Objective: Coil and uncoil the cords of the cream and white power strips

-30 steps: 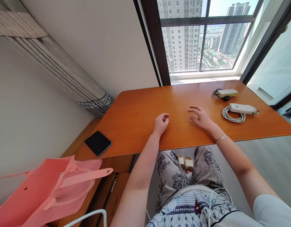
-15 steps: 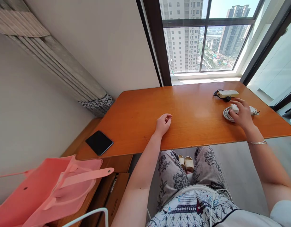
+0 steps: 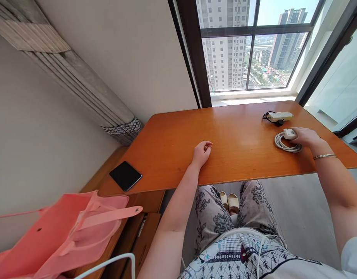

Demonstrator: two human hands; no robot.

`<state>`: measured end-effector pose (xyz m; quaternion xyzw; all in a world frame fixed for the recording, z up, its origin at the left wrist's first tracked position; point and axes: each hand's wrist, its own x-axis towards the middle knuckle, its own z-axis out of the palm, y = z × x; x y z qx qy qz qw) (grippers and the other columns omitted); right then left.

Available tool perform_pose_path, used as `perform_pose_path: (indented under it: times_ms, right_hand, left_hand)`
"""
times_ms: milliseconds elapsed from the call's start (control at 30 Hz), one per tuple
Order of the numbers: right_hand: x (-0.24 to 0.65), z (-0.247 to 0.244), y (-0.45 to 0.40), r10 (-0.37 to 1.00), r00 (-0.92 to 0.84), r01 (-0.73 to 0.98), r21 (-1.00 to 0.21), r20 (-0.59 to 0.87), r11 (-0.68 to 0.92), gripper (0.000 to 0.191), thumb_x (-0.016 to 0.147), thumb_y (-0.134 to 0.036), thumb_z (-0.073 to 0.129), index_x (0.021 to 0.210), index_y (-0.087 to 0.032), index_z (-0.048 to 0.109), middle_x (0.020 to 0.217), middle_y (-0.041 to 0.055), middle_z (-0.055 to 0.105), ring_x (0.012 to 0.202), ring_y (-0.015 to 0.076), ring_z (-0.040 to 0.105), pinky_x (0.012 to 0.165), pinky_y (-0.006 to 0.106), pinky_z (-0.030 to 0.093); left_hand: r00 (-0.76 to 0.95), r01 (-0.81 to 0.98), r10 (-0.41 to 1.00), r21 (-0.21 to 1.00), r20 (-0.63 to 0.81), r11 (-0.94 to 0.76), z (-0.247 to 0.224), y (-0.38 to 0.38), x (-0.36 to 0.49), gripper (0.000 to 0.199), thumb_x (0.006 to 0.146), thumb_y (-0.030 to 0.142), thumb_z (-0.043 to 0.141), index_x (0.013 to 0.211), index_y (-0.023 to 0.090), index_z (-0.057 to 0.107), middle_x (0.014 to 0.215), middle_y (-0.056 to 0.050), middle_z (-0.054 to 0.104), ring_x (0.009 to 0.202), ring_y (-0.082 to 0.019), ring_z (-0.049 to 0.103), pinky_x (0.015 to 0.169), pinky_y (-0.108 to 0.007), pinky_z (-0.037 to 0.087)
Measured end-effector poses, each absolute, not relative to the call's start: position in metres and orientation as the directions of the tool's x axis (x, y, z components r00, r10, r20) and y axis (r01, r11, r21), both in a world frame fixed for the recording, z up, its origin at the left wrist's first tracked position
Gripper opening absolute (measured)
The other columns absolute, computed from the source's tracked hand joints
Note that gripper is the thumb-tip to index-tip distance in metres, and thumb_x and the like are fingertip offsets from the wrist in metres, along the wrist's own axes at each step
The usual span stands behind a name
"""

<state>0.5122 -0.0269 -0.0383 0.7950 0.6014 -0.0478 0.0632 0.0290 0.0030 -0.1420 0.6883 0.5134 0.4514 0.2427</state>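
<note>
My left hand rests on the wooden table with its fingers curled in, and nothing shows in them. At the table's right side, my right hand grips a white power strip from above, covering most of it. The strip's white cord lies in a coil to the left of that hand. Just behind sits a second, cream-coloured power strip, whose black cord and plug are bunched at its left end. Neither hand touches it.
A black-screened tablet or phone lies at the table's left end. Below it, an open pink bag stands by a wooden drawer unit. A window is beyond the table, with a gathered curtain at left.
My right hand has shifted right and lowered from over the white power strip and coil to its right part, closing on it. My left hand has stayed in place on the table.
</note>
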Motion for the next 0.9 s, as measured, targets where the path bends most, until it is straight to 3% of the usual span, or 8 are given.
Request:
perform_pose_path:
  times_ms: [200, 300, 400, 500, 667, 800, 900]
  right_hand:
    - [0.52, -0.042, -0.021, 0.951, 0.28, 0.96, 0.021, -0.129, -0.28, 0.04, 0.078, -0.041, 0.072, 0.112, -0.022, 0.066, 0.116, 0.016, 0.072, 0.105, 0.0338, 0.065, 0.081, 0.043, 0.044]
    - [0.52, -0.049, -0.022, 0.945, 0.316, 0.937, -0.13, -0.086, -0.325, 0.038, 0.072, -0.043, 0.073, 0.103, -0.023, 0.065, 0.096, 0.0108, 0.074, 0.086, 0.0302, 0.067, 0.071, 0.039, 0.046]
    - [0.511, -0.053, -0.022, 0.95, 0.309, 0.915, -0.292, 0.056, -0.28, 0.038, 0.069, -0.045, 0.071, 0.1, -0.023, 0.066, 0.085, 0.0086, 0.074, 0.076, 0.0275, 0.066, 0.066, 0.037, 0.046]
    - [0.487, -0.052, -0.02, 0.949, 0.242, 0.916, -0.372, 0.203, -0.154, 0.04, 0.065, -0.046, 0.072, 0.098, -0.023, 0.067, 0.086, 0.0081, 0.074, 0.077, 0.0267, 0.066, 0.066, 0.035, 0.046]
    - [0.42, -0.047, -0.011, 0.955, 0.138, 0.843, -0.537, 0.262, 0.025, 0.038, 0.066, -0.046, 0.073, 0.095, -0.022, 0.065, 0.088, 0.0056, 0.073, 0.082, 0.0246, 0.063, 0.073, 0.034, 0.045]
    - [0.358, -0.048, -0.006, 0.966, 0.096, 0.694, -0.711, 0.24, 0.108, 0.048, 0.067, -0.057, 0.077, 0.095, -0.022, 0.061, 0.093, 0.0042, 0.07, 0.086, 0.0238, 0.062, 0.076, 0.035, 0.046]
    - [0.315, -0.055, -0.003, 0.984, 0.045, 0.529, -0.839, 0.172, 0.123, 0.051, 0.072, -0.064, 0.074, 0.094, -0.021, 0.058, 0.091, 0.0031, 0.067, 0.086, 0.0218, 0.061, 0.075, 0.034, 0.047]
  left_hand:
    - [0.054, 0.478, 0.927, 0.806, 0.371, -0.35, -0.144, 0.005, 0.03, 0.016, 0.083, 0.018, 0.058, 0.092, 0.021, 0.072, 0.086, -0.003, 0.074, 0.067, -0.014, 0.063, 0.073, -0.03, 0.056]
    - [0.055, 0.466, 0.923, 0.807, 0.382, -0.362, -0.145, 0.006, 0.031, 0.017, 0.082, 0.018, 0.058, 0.091, 0.021, 0.072, 0.085, -0.003, 0.073, 0.066, -0.014, 0.063, 0.072, -0.031, 0.055]
    - [0.063, 0.459, 0.916, 0.803, 0.396, -0.379, -0.145, 0.007, 0.032, 0.017, 0.081, 0.017, 0.058, 0.09, 0.021, 0.072, 0.084, -0.003, 0.073, 0.066, -0.015, 0.063, 0.071, -0.031, 0.055]
    - [0.06, 0.459, 0.915, 0.803, 0.399, -0.38, -0.145, 0.007, 0.031, 0.016, 0.081, 0.016, 0.059, 0.09, 0.021, 0.071, 0.084, -0.003, 0.073, 0.065, -0.014, 0.062, 0.07, -0.03, 0.055]
    - [0.041, 0.457, 0.923, 0.814, 0.382, -0.357, -0.143, 0.005, 0.031, 0.018, 0.08, 0.014, 0.058, 0.09, 0.021, 0.071, 0.085, -0.003, 0.073, 0.065, -0.014, 0.062, 0.069, -0.029, 0.054]
    - [0.09, 0.444, 0.921, 0.813, 0.378, -0.377, -0.139, 0.0, 0.032, 0.017, 0.081, 0.018, 0.061, 0.094, 0.02, 0.07, 0.084, -0.003, 0.072, 0.063, -0.013, 0.06, 0.065, -0.028, 0.052]
    - [0.183, 0.411, 0.909, 0.81, 0.375, -0.417, -0.14, -0.003, 0.033, 0.031, 0.077, 0.022, 0.066, 0.108, 0.02, 0.067, 0.095, -0.003, 0.072, 0.064, -0.011, 0.06, 0.062, -0.025, 0.051]
